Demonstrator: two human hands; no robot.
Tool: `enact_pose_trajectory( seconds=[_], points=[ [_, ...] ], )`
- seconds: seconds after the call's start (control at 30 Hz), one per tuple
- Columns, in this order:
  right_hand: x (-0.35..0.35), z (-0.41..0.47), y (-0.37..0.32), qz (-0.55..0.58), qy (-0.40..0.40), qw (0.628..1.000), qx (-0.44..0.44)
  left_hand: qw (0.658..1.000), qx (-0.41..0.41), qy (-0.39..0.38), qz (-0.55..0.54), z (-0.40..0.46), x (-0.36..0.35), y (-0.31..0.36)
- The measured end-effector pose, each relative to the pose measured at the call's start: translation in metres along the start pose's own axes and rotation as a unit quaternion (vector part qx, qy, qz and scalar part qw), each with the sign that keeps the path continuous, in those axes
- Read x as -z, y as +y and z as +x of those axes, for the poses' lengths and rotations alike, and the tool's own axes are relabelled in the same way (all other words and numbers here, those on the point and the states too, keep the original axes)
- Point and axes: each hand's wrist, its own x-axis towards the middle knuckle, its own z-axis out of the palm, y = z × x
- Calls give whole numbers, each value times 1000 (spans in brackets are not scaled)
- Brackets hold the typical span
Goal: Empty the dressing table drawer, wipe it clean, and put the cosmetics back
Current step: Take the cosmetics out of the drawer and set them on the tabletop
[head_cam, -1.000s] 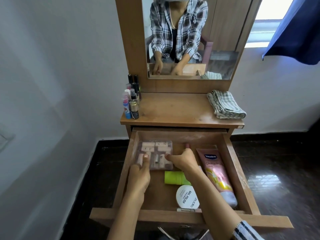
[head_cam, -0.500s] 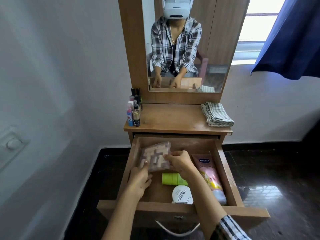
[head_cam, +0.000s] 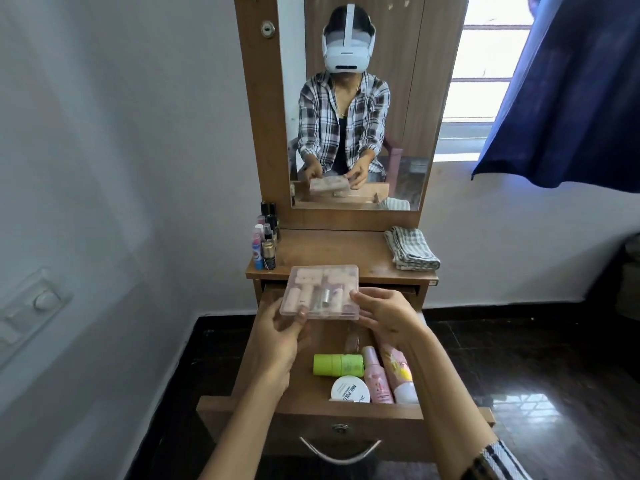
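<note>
Clear cosmetics box (head_cam: pixel 320 292) now lifted above drawer (head_cam: pixel 308 412), left hand (head_cam: pixel 277 336) and right hand (head_cam: pixel 384 315) fingers clamped on it

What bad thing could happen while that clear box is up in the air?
The clear box is held only at its near corners by the left hand and right hand, above the open drawer. If it tips or slips, it might fall on the green bottle and white jar below. The bottles crowd the tabletop's left corner, so a careless set-down there could topple them.
</note>
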Motion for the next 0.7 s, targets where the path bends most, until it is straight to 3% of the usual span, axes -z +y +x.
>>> enact_pose_trajectory(
  seconds=[0.1,0.37,0.53,0.7],
  points=[
    [-5,10,-8,-31,6,999,34,998,-37,29,52,7,-8,10],
    [-23,70,-8,-194,133,969,79,983,-91,72,143,63,-27,21],
    [-29,87,-13,-273,137,947,103,973,-107,86,186,90,-31,13],
    [-35,81,-11,-390,137,896,161,916,-147,180,327,83,-40,9]
  ],
)
